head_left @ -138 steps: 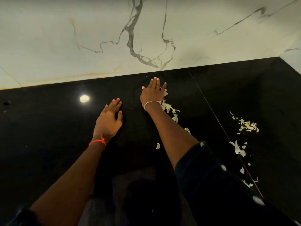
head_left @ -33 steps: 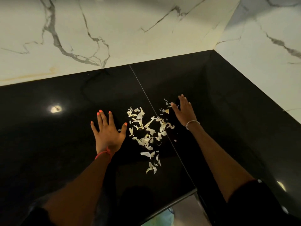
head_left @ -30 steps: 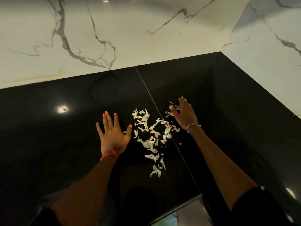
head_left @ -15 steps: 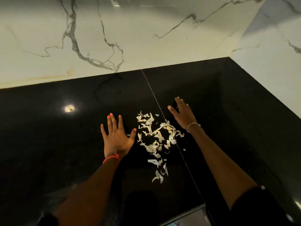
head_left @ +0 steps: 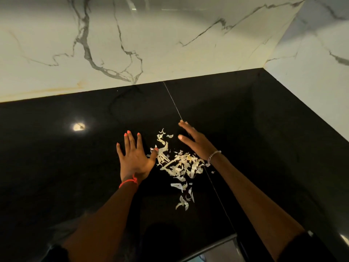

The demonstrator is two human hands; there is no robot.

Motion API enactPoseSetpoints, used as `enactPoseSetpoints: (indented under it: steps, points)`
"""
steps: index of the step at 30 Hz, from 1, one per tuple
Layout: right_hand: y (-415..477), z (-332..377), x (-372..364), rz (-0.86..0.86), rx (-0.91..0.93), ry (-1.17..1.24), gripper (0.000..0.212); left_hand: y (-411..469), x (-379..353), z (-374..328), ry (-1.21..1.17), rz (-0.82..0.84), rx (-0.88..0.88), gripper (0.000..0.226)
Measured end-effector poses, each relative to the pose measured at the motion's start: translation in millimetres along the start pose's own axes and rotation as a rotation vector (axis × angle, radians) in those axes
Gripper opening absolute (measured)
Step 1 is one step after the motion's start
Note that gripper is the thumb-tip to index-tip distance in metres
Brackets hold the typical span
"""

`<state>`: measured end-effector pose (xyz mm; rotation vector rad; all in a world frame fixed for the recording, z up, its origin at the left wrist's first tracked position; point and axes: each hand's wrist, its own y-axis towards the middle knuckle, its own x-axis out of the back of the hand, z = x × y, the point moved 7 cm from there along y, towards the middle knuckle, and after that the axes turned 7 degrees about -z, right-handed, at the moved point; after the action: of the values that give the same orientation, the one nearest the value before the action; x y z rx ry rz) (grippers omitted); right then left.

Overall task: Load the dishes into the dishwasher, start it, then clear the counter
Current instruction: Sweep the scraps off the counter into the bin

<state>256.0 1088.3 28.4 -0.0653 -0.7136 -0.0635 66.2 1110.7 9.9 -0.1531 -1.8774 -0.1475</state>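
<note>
Scraps (head_left: 179, 165) now sit bunched tighter than half a second ago; right hand (head_left: 196, 143) has slid inward against the heap, left hand (head_left: 134, 157) holds its flank. Both hands flat, fingers (head_left: 129, 138) spread wide, gripping nothing. Heap lies mid-table along the seam, well short of the back wall corner, with a few strays trailing toward the front edge. Judgement: counter-clearing stage, sweeping into one pile for pickup. No container, dishes or dishwasher in view.
</note>
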Motion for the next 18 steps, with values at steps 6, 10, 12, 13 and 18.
enactPoseSetpoints:
  steps: [6, 10, 12, 13, 18]
  points:
    - [38.1, 11.7, -36.0, 0.112, 0.073, -0.298, 0.053, 0.5, -1.1, 1.0, -0.008, -0.006, -0.003, 0.073]
    - [21.3, 22.7, -53.0, 0.241, 0.159, -0.242, 0.043, 1.8, -3.2, 2.0, 0.002, -0.007, -0.003, 0.072]
    - [1.3, 24.3, -54.2, 0.347, 0.162, -0.110, 0.040, 2.3, -3.4, 1.8, 0.015, -0.002, -0.008, 0.069]
    - [-9.7, 23.4, -51.9, 0.392, 0.139, -0.035, 0.039, 2.6, -3.2, 1.7, 0.013, -0.001, -0.010, 0.068]
    - [-54.2, 0.9, 14.2, -0.055, -0.049, 0.360, 0.044, 1.3, -3.2, 2.9, -0.010, -0.016, -0.031, 0.062]
